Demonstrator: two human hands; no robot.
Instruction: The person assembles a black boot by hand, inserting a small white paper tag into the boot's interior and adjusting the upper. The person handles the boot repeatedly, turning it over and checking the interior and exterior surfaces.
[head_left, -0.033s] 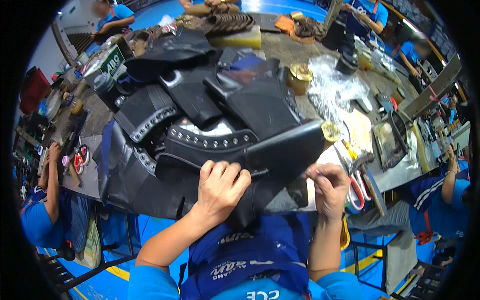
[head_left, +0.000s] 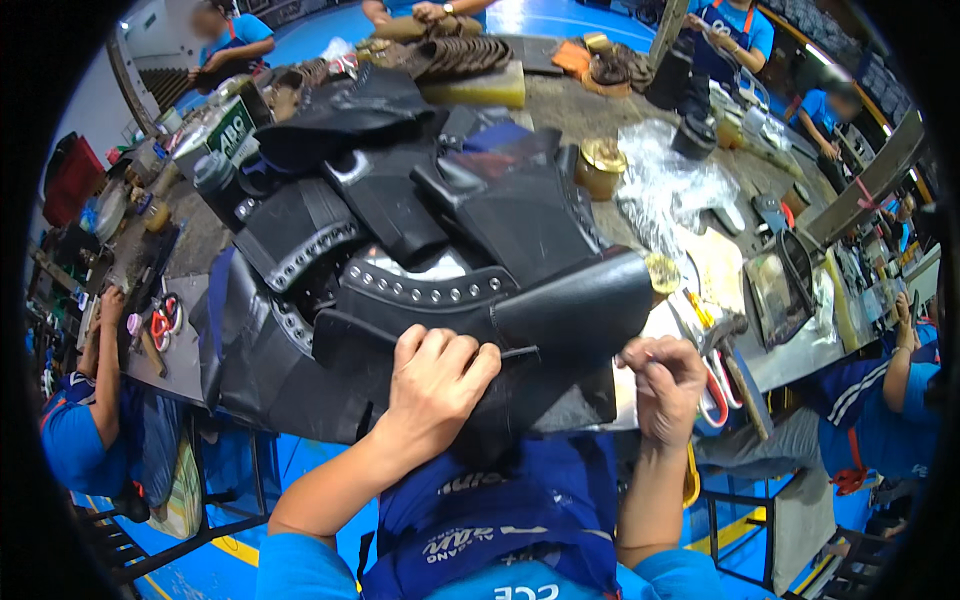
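**Left hand bent over a black upper, right hand pinched beside it**

The black upper lay at the near edge of the surface, in front of the person, its smooth end pointing right and a curved row of metal eyelets running across its left part. The left hand gripped its near edge, fingers close together and curled over the leather, the thumb hidden. The right hand was just below the upper's right end, thumb and fingertips drawn narrowly together; whether something thin sat between them could not be told.

Behind the upper, more black leather pieces were heaped over one another, some with eyelets. To the right of the heap stood a jar with a gold-coloured top, next to crumpled clear plastic. Scissors with red-and-white handles lay near the right hand, beside a long-handled tool. A yellow block rested beyond the heap. At the left, a co-worker's hand was at the surface, near a second pair of scissors.
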